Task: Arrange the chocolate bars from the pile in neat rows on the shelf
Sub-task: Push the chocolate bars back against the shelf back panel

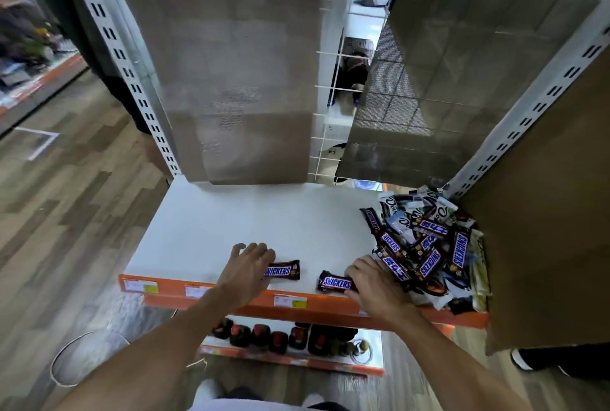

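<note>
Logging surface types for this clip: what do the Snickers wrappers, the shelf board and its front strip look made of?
Snickers bar beside the right hand: glossy plastic film, judging by the sheen and crimped ends. Shelf board: smooth matte white, probably painted metal or laminate; the view leaves it open. Front strip: orange, likely plastic or painted metal, carrying paper price labels.

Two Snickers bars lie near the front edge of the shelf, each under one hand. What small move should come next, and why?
Probably slide the right hand's Snickers bar left, beside the left hand's bar. A gap separates them, and the right bar lies nearer the orange edge, so the row is uneven.
</note>
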Available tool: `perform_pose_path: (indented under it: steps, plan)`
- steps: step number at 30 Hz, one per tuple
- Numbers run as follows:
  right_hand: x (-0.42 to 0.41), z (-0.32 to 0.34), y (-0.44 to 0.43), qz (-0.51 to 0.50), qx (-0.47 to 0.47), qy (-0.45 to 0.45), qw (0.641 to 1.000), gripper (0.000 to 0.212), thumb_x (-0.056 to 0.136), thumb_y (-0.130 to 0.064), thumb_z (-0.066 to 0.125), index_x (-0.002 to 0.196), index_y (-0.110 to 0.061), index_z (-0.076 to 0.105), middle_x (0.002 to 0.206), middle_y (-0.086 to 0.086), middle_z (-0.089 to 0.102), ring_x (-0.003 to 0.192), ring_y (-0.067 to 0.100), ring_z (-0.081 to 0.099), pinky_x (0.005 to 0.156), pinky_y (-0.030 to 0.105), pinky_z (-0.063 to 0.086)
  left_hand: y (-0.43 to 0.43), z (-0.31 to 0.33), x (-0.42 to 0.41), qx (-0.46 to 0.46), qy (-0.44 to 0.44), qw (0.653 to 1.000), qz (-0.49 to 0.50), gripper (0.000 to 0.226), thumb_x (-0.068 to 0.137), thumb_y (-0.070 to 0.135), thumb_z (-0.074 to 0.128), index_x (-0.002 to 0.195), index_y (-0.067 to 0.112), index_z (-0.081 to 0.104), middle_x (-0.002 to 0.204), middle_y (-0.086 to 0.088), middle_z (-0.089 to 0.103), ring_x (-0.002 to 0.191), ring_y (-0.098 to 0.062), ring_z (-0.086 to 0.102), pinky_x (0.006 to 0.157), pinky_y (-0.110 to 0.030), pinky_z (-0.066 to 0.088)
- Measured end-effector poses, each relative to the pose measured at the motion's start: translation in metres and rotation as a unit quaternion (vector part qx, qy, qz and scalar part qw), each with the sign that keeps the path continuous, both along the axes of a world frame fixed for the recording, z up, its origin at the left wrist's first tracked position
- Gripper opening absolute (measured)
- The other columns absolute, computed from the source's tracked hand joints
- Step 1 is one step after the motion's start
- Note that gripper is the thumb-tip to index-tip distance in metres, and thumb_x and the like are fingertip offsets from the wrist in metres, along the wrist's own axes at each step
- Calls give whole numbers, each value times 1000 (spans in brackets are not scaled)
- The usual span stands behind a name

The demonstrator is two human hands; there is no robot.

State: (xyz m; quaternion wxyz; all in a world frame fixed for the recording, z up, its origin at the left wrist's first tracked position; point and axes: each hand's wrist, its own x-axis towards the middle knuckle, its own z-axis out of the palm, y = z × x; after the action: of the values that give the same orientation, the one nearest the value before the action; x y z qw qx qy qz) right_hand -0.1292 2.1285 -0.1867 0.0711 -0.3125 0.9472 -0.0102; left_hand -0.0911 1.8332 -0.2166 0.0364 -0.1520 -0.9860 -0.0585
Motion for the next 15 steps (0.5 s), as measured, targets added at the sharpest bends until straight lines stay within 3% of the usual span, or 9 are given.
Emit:
perform_pose_path:
  steps: [7, 11, 15]
  plan:
    - [-10, -2, -58, 38, -3, 2, 999, 28, 84, -30, 63, 109, -18, 57, 108, 0, 55, 109, 20, 45, 94, 33, 33, -68, -1, 4, 12, 30, 998, 45, 43, 53, 16, 85, 87, 18, 58, 83, 0, 57, 73, -23, 58, 74, -40, 48]
    - [-16, -5, -103, 58, -6, 21, 998, 30, 64, -30, 79, 87, -21, 62, 86, -3, 58, 88, 20, 55, 76, 32, 46, -108, 2, -1, 5, 45, 997, 62, 41, 55, 23, 88, 86, 18, 61, 83, 0, 58, 74, -22, 59, 74, -42, 49]
    - [-25, -9, -148, 101, -57, 51, 992, 31, 60, -29, 81, 83, -21, 61, 82, -3, 58, 82, 19, 55, 70, 31, 46, -143, -3, -10, 12, 62, 996, 65, 40, 56, 26, 86, 87, 19, 61, 84, 0, 58, 76, -23, 59, 75, -40, 49]
